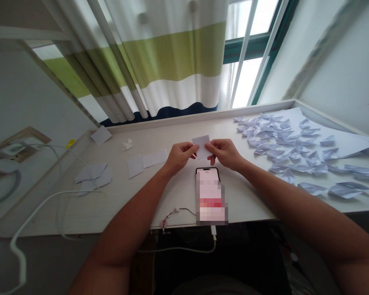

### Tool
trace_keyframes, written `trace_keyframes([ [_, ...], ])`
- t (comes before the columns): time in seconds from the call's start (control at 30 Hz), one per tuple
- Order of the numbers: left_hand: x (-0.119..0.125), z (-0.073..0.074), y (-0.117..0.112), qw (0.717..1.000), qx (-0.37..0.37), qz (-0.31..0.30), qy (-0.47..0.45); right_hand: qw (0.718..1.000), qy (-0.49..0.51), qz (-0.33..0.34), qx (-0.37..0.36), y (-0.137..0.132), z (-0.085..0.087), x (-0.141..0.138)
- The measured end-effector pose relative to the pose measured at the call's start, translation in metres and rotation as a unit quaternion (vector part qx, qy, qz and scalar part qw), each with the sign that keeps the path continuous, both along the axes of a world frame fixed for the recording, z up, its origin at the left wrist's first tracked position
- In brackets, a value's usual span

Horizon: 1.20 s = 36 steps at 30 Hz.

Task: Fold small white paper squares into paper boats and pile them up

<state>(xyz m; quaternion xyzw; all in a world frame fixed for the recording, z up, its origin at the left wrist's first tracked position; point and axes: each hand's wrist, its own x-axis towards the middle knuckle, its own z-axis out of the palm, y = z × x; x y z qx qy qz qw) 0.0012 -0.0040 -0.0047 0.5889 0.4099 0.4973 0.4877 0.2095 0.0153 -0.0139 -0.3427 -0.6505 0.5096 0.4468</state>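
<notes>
Left hand (181, 157), right hand (224, 154); narrow grips on one white paper square (201, 146)

Held paper square (202, 146) white; curtain (172, 61) striped white, olive, probably navy.

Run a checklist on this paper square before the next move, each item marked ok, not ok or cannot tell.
1. The left hand and right hand both pinching the white paper square: ok.
2. Square free of creases: cannot tell, too small to see.
3. Spare paper rectangles within reach on the desk: ok.
4. Paper boats apart from the right forearm: cannot tell, they lie close.
5. Smartphone lying flat, apart from both hands: ok.
</notes>
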Motion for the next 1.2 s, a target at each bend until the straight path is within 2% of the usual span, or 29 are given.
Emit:
trace_keyframes([
  [0.1, 0.0, 0.0, 0.0, 1.0, 0.015, 0.01, 0.0, 1.0, 0.004, 0.011, -0.007, -0.001, 0.001, 0.0],
  [0.23, -0.001, -0.001, 0.0, 0.999, 0.018, 0.037, -0.001, 0.997, 0.021, 0.068, -0.017, -0.001, 0.003, 0.0],
  [0.33, 0.0, -0.003, 0.001, 0.999, 0.02, 0.041, -0.005, 0.998, 0.017, 0.066, -0.006, -0.002, 0.004, 0.001],
  [0.5, 0.002, -0.005, 0.002, 0.999, 0.019, 0.023, -0.017, 0.998, 0.021, 0.049, -0.019, -0.001, 0.002, 0.003],
  [0.67, 0.0, -0.002, 0.001, 0.999, 0.009, 0.02, -0.034, 0.989, 0.109, 0.05, -0.085, 0.001, -0.001, 0.0],
  [0.9, -0.002, 0.005, -0.002, 0.995, -0.023, -0.027, -0.089, 0.974, 0.152, 0.086, -0.144, 0.001, 0.002, 0.004],
  [1.03, -0.003, 0.003, -0.002, 0.999, 0.0, -0.01, -0.044, 0.974, 0.142, 0.085, -0.156, -0.001, 0.003, 0.004],
  [1.2, -0.006, 0.0, -0.001, 0.999, 0.046, -0.012, 0.023, 0.984, 0.09, 0.079, -0.133, 0.002, 0.0, 0.004],
])
